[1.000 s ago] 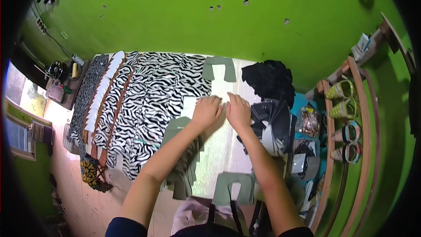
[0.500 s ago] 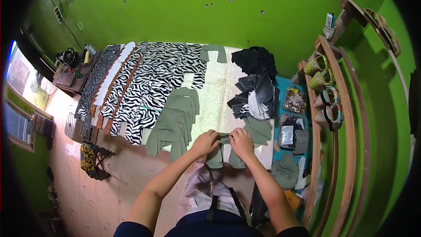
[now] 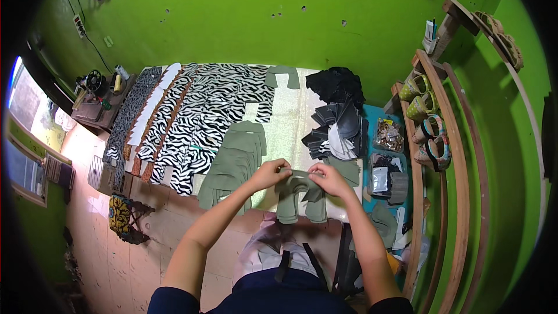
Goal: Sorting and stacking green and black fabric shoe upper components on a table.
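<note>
Pinching the curved top of a grey-green U-shaped piece [image 3: 288, 203] at its left side, the left hand [image 3: 269, 175] had thumb and fingertips together; the right hand [image 3: 330, 179] pinched the same curve at its right. The piece was between the hands, at the near edge of the table [image 3: 289, 113], its two legs pointing toward the person's lap. A darker flap [image 3: 314, 194] was folded over near the right hand, though the small view made it hard to tell whether one layer or several were held. To the left, overlapping grey-green pieces [image 3: 235, 154] formed a slanting row, with zebra-print pieces [image 3: 206, 107] beyond them. Past the right hand lay another grey-green stack [image 3: 347, 170], then fanned black pieces [image 3: 349, 119] and a black heap [image 3: 336, 86].
</note>
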Tool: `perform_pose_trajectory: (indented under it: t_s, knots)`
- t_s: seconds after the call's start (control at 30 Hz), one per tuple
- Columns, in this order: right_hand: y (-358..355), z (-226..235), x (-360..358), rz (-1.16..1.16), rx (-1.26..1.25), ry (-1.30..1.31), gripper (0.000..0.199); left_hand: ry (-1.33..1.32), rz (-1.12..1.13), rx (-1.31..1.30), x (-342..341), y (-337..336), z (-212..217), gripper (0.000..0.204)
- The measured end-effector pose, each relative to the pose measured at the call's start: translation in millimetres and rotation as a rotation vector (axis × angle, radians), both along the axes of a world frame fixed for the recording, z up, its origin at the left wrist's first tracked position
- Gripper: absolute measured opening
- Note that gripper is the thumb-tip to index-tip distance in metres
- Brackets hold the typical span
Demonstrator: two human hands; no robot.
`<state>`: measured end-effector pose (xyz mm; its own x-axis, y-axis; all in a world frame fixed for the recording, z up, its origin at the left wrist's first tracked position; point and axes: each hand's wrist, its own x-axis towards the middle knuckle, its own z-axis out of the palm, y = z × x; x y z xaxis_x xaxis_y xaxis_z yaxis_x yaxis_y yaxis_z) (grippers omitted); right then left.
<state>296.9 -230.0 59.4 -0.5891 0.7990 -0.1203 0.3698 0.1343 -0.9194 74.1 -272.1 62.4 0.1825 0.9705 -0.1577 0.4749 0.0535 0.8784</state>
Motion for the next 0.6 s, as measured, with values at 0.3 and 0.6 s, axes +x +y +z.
perform_pose_trajectory:
  t_s: [0.3,0.6]
  knots:
    - [71.3,-46.8,-61.5,-0.221,0.119,-0.043,0.021,0.082,0.236,-0.002,-38.6,62.1,-40.5,0.026]
    - [34.2,-48.0,-46.7,-0.430,0.487,-0.239,0.019,0.281,0.120,0.301,2.6,58.2,-63.0,0.026]
